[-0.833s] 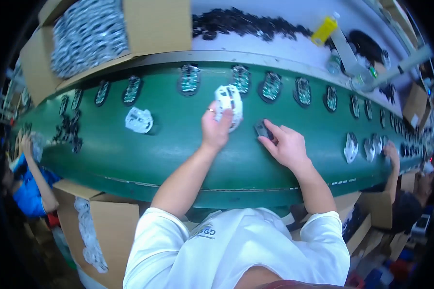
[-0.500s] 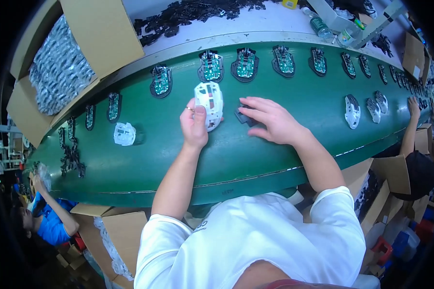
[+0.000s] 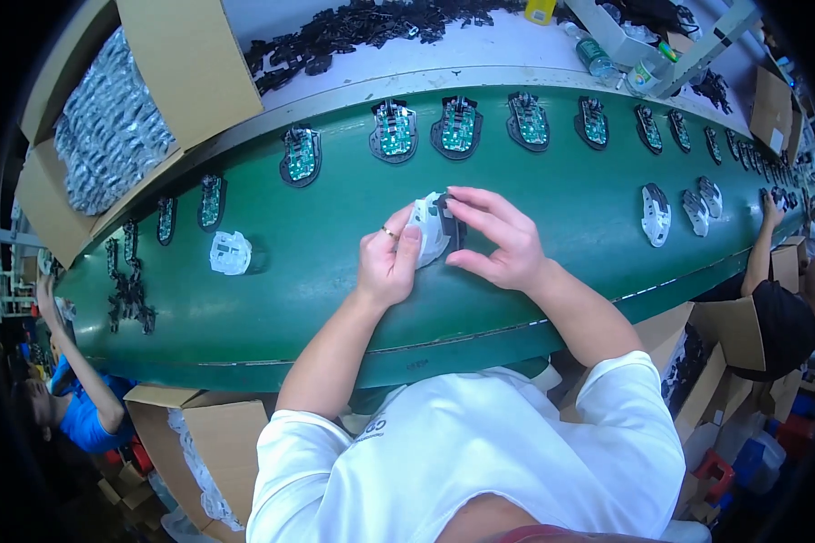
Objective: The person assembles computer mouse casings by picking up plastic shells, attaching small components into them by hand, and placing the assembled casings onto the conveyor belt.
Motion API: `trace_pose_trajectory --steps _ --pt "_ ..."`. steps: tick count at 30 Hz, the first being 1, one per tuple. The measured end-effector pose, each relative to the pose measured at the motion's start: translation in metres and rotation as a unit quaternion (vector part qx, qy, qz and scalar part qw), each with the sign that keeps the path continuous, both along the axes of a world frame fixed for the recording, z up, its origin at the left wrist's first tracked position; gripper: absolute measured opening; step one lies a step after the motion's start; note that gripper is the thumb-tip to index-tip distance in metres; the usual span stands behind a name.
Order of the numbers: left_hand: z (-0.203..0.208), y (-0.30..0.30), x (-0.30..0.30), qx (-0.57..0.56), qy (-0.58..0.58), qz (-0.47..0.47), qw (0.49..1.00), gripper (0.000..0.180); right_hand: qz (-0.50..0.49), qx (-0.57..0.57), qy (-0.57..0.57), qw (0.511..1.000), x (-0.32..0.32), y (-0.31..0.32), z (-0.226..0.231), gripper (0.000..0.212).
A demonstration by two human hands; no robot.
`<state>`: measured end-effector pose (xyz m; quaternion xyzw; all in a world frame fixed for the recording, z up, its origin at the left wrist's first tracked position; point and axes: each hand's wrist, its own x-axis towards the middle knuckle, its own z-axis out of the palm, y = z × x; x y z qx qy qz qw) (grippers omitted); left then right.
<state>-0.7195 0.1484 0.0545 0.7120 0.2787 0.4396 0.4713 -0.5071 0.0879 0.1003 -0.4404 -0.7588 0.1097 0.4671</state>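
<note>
In front of my chest, my left hand (image 3: 388, 262) grips a white plastic mouse shell (image 3: 428, 233), thumb across its side. A black plastic piece (image 3: 449, 220) lies against the shell's right end, pinched between the fingers and thumb of my right hand (image 3: 505, 242). Whether the two parts are joined cannot be made out. To the right on the green belt (image 3: 552, 253) rest white shells with black tops, the nearest one (image 3: 656, 217) standing alone. Another translucent white shell (image 3: 231, 253) lies to the left.
Black mouse bases with green circuit boards (image 3: 395, 131) line the belt's far side. Black parts (image 3: 362, 36) are heaped on the white shelf beyond, near bottles (image 3: 594, 56). A carton of wrapped parts (image 3: 113, 127) stands at left. Co-workers' arms (image 3: 762, 237) reach in at both ends.
My left hand has brought the white shell down and right, tilting it. My right hand has lifted the black piece off the belt and put it against the shell.
</note>
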Motion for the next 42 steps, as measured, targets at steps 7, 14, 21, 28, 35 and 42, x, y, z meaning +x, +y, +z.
trace_pose_trajectory --steps 7,14,21,28,35,42 --pt "0.014 -0.001 -0.008 0.062 0.050 0.026 0.997 0.036 -0.032 0.027 -0.056 0.998 -0.013 -0.004 0.004 0.063" --pt "0.021 0.000 -0.021 0.055 0.083 0.019 0.995 0.034 -0.040 -0.001 -0.040 0.998 -0.026 -0.002 -0.005 0.067" --pt "0.009 -0.015 -0.015 -0.180 -0.013 0.004 0.984 0.036 0.014 -0.187 0.042 0.981 -0.027 -0.001 -0.005 0.062" --pt "0.017 -0.015 -0.011 -0.159 0.035 0.029 0.986 0.044 -0.029 -0.286 0.066 0.956 -0.036 -0.003 -0.006 0.062" --pt "0.019 -0.012 -0.017 -0.157 0.071 0.032 0.985 0.038 -0.038 -0.300 0.091 0.949 -0.043 -0.005 -0.013 0.062" --pt "0.031 -0.003 -0.018 0.274 0.088 0.125 0.949 0.032 -0.045 -0.090 -0.020 0.995 -0.054 0.002 -0.007 0.064"
